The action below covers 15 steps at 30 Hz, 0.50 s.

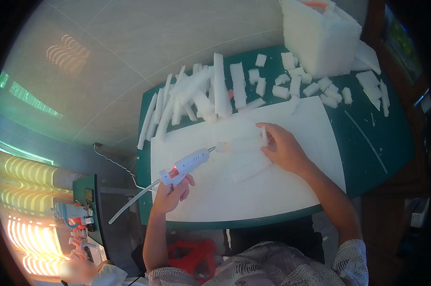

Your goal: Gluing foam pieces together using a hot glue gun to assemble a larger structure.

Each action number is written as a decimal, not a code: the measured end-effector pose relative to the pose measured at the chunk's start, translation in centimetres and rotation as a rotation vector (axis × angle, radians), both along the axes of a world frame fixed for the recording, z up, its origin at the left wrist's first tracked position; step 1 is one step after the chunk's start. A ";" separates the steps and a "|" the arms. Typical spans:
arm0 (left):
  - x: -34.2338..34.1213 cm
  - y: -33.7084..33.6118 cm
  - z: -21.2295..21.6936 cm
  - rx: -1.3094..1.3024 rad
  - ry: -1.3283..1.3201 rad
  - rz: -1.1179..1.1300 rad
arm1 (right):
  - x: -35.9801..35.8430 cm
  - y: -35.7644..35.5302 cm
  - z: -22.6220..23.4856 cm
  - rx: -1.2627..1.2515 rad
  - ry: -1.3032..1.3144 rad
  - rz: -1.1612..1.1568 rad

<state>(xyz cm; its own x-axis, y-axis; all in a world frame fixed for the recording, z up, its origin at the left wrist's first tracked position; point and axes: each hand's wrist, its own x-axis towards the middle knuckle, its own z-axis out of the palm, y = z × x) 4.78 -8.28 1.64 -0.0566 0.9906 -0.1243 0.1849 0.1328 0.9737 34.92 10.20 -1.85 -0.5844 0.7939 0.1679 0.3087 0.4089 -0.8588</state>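
My left hand is closed around the handle of a white hot glue gun. Its metal tip points right, over a large white sheet, and a long translucent glue stick trails from its back. On the sheet, just right of the tip, lies a pale foam strip, faint against the white. At that strip's right end my right hand pinches a small white foam piece between thumb and fingers; whether this piece touches the strip I cannot tell.
Long white foam strips are heaped along the green table's far edge. Several small foam blocks lie to their right, before a tall white foam box. A white cord runs from a wall socket. Another person sits at lower left.
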 end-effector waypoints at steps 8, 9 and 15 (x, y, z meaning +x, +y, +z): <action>0.2 0.2 0.0 0.009 0.010 0.027 | 0.0 0.1 0.2 0.001 -0.005 -0.007; -0.1 0.2 -0.2 0.015 0.027 0.012 | 0.0 0.0 0.1 0.001 -0.005 -0.005; 0.5 0.2 0.3 0.013 0.015 0.047 | 0.0 0.0 0.3 -0.009 0.004 0.005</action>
